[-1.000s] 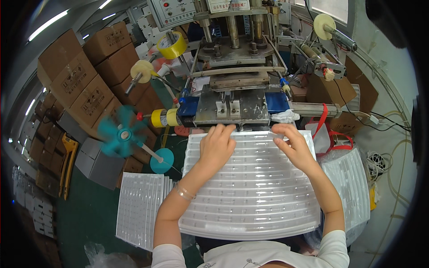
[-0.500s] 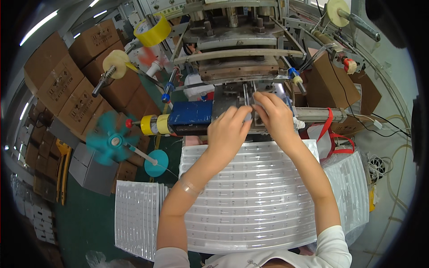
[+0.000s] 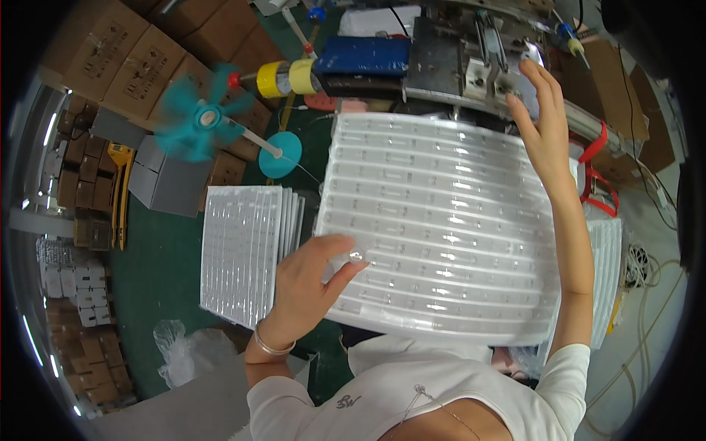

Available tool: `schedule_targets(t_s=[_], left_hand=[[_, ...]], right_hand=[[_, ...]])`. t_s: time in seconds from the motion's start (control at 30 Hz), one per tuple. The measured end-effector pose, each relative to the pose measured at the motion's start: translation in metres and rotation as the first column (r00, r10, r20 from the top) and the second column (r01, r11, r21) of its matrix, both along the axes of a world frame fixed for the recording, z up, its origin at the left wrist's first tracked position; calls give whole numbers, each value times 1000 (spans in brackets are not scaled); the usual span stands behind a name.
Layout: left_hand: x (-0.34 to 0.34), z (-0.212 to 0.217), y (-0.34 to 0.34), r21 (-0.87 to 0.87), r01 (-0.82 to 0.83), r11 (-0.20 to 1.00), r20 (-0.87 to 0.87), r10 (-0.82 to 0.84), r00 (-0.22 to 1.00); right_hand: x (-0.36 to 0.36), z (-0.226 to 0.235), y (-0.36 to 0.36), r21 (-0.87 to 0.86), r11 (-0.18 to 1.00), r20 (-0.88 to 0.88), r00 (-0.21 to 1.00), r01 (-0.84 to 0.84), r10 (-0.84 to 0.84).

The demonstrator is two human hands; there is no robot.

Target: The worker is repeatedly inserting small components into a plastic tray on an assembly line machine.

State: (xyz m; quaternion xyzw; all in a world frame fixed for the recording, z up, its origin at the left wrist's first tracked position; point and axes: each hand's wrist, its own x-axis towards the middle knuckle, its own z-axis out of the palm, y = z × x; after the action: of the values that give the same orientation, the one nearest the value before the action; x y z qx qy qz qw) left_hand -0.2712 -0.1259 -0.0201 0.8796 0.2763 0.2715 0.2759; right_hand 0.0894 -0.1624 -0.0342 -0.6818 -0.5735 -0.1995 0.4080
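My left hand (image 3: 305,279) is closed in a pinch on a small clear piece with a round end (image 3: 357,255), above the lower left part of a large white ribbed tray (image 3: 441,334). Rows of small clear parts seem to lie in its grooves. Beside the machine's metal fixture (image 3: 476,79), my right hand (image 3: 546,121) is open, thumb and fingers apart. Two upright metal rods (image 3: 489,40) rise from the fixture, just left of those fingers. No held object shows in the right hand.
A stack of white trays (image 3: 241,250) stands at the left. Beyond it a teal fan (image 3: 208,116) spins on its round base (image 3: 279,155). The machine's blue box (image 3: 364,56) carries yellow tape rolls (image 3: 271,79). Red straps (image 3: 594,143) hang at the right.
Both hands were together at the machine's fixture. The left hand has come back over the tray with the clear piece; the right stays by the fixture, fingers spread. The view has tilted down.
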Motion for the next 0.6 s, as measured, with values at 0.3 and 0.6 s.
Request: schedule_targets(t_s=[0.3, 0.6], left_hand=[[-50, -41, -63, 183, 427, 886, -480, -298, 825], [-39, -55, -86, 152, 202, 967, -130, -183, 974]], right_hand=[[-145, -7, -141, -565, 505, -258, 721, -652, 643], [-165, -21, -168, -629, 554, -96, 762, -546, 641]])
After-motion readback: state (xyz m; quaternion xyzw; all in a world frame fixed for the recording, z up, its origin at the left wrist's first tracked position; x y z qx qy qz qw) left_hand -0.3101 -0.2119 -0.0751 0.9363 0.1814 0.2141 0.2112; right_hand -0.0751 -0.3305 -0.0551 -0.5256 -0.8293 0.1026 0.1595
